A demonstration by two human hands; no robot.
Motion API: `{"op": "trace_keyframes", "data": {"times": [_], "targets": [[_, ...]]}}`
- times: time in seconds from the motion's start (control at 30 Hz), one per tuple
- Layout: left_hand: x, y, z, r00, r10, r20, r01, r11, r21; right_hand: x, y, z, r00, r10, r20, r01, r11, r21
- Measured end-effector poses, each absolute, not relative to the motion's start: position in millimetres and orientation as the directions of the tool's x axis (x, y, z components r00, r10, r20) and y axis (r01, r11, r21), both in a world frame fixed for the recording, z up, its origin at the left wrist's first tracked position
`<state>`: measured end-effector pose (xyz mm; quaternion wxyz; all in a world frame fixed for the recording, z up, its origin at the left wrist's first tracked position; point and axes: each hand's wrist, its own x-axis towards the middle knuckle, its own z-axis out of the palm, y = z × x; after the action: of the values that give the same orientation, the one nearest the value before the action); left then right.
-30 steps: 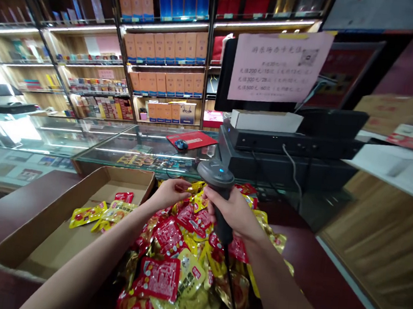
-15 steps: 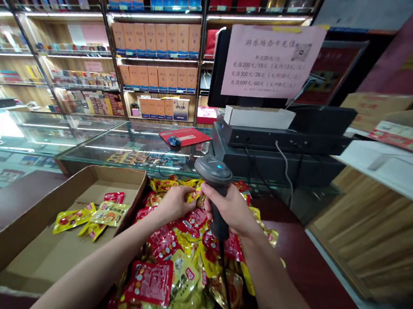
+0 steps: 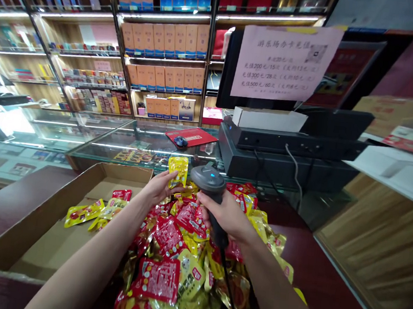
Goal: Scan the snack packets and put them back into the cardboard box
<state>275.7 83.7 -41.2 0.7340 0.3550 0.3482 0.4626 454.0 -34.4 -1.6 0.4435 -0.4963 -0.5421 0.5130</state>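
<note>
Between the fingers of my left hand [image 3: 162,185] a yellow snack packet [image 3: 178,171] is held upright, above the far side of a pile. My right hand [image 3: 228,213] is wrapped round the handle of a black barcode scanner [image 3: 209,179], whose head shows a blue light and whose cable hangs down toward me. Beneath both hands spreads a heap of red and yellow snack packets [image 3: 168,236]. On my left stands a shallow cardboard box [image 3: 48,251] with several packets [image 3: 84,213] inside; my left forearm partly covers it.
Behind the heap is a glass display counter [image 3: 119,138] with a mouse [image 3: 180,141] on a red mat [image 3: 193,136]. A monitor with a pink paper sign [image 3: 283,59] stands over a black cash drawer [image 3: 282,167]. Boxed goods [image 3: 166,42] fill the back shelves.
My left hand has moved left and up from the pile, bringing up a yellow packet. My right hand still grips the scanner, now a little closer to that packet. The view has shifted slightly.
</note>
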Motion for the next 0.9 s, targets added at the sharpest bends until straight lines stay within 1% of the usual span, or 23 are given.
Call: {"op": "trace_keyframes", "data": {"times": [0.13,0.23,0.37,0.57,0.9], "targets": [[270,85,-40,0.323,0.935,-0.150,-0.434,0.287,0.854,444,-34,-8,-0.136,0.988,-0.068,0.125,-0.051,-0.991],[264,87,-40,0.316,0.937,-0.147,-0.390,0.270,0.880,438,-33,-11,-0.168,0.982,-0.083,0.134,-0.060,-0.989],[257,91,-39,0.300,0.939,-0.169,-0.331,0.269,0.904,432,-33,-14,-0.184,0.975,-0.124,0.152,-0.096,-0.984],[255,96,-43,0.289,0.934,-0.211,-0.299,0.298,0.907,425,-34,-20,-0.211,0.966,-0.150,0.185,-0.112,-0.976],[255,97,-46,0.267,0.942,-0.205,-0.295,0.283,0.913,420,-34,-24,-0.209,0.970,-0.128,0.162,-0.095,-0.982]]}}
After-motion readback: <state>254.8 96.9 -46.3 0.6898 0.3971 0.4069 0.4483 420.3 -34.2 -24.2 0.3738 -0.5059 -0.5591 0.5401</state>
